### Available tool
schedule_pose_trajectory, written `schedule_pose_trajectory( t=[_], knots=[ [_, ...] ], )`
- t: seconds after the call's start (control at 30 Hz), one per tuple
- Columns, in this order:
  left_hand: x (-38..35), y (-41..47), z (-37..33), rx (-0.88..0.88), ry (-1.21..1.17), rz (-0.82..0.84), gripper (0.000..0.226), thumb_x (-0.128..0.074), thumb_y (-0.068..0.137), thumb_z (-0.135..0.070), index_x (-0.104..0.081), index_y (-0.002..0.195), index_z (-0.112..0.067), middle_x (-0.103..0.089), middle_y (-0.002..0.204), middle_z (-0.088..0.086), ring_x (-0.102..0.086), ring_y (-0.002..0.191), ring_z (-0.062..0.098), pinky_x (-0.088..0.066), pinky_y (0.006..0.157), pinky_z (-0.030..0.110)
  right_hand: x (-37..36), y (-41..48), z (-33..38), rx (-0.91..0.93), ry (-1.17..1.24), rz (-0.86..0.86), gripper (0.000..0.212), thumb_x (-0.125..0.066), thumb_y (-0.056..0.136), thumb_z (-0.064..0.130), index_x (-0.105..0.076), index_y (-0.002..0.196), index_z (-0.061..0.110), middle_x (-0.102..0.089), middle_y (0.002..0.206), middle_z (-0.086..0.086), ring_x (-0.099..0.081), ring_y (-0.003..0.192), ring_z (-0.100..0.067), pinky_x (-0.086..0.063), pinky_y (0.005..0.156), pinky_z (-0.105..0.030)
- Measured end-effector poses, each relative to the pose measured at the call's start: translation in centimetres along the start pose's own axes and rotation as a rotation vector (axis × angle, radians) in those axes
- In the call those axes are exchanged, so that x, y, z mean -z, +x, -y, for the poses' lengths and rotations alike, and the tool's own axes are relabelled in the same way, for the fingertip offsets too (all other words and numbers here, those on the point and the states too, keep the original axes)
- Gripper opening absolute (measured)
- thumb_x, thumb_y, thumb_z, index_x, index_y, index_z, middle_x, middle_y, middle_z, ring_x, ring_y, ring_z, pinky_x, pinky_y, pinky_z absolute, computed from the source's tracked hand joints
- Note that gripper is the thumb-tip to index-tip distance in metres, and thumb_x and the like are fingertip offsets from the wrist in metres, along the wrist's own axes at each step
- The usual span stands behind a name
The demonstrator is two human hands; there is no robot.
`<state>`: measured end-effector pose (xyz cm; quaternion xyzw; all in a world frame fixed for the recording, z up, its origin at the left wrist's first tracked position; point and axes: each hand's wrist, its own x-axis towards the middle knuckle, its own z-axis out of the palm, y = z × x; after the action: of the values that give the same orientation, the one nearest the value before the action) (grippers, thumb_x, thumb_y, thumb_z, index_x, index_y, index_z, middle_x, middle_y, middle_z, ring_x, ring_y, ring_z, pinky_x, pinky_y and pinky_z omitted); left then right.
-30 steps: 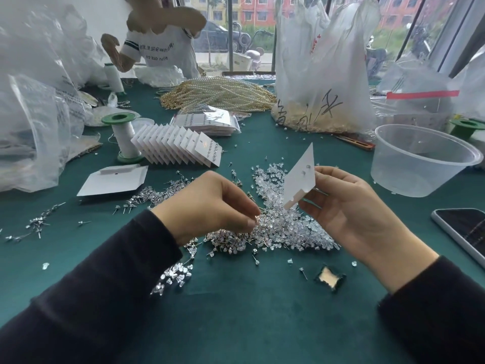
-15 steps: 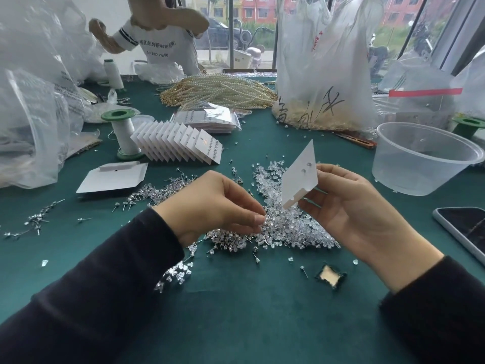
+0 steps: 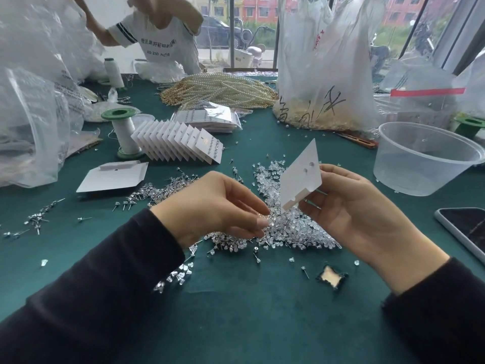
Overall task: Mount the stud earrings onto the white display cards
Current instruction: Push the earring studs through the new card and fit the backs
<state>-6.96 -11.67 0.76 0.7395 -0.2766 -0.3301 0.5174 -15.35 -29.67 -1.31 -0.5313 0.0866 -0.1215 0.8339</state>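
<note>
Fingertips [image 3: 262, 222] of the left hand [image 3: 217, 206] are pinching in the stud pile [image 3: 283, 227]; round a stud or not, I cannot tell. Above the pile the right hand [image 3: 354, 208] is gripping a tilted white display card [image 3: 300, 177]. Picking is likely underway; next, a post needs aiming at the card. Green felt [image 3: 236, 311] is lying beneath the pile, windows [image 3: 252, 35] beyond.
</note>
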Motion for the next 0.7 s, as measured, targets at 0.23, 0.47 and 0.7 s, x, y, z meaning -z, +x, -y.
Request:
schedule_pose_trajectory(
  t=[0.23, 0.47, 0.7],
  knots=[
    [-1.5, -0.7, 0.1, -0.155, 0.429, 0.107, 0.023, -0.072, 0.07, 0.002, -0.073, 0.084, -0.017, -0.075, 0.079, -0.002, -0.07, 0.074, 0.006, -0.056, 0.076, 0.023, 0.0, 0.0, 0.0, 0.002, -0.002, 0.002, 0.007, -0.066, 0.065, 0.014, -0.068, 0.071, 0.012, -0.069, 0.073, -0.006, -0.064, 0.063, -0.017, -0.051, 0.059, -0.025],
    [-0.9, -1.9, -0.5, -0.351, 0.781, 0.049, 0.024, -0.074, 0.068, -0.012, -0.074, 0.086, -0.028, -0.069, 0.074, -0.01, -0.058, 0.065, -0.003, -0.041, 0.062, 0.005, 0.0, -0.1, 0.2, 0.005, -0.006, 0.004, 0.005, -0.067, 0.062, 0.017, -0.071, 0.066, 0.017, -0.07, 0.072, -0.004, -0.064, 0.064, -0.016, -0.051, 0.06, -0.025],
    [-1.6, -1.5, 0.5, -0.341, 1.004, 0.097, 0.012, -0.071, 0.072, -0.019, -0.075, 0.081, -0.025, -0.071, 0.075, -0.008, -0.049, 0.055, -0.003, -0.031, 0.06, 0.003, 0.1, -0.1, 0.4, -0.003, -0.002, -0.003, 0.012, -0.066, 0.065, 0.016, -0.067, 0.076, 0.011, -0.069, 0.075, -0.006, -0.063, 0.064, -0.017, -0.05, 0.059, -0.025]
  ],
)
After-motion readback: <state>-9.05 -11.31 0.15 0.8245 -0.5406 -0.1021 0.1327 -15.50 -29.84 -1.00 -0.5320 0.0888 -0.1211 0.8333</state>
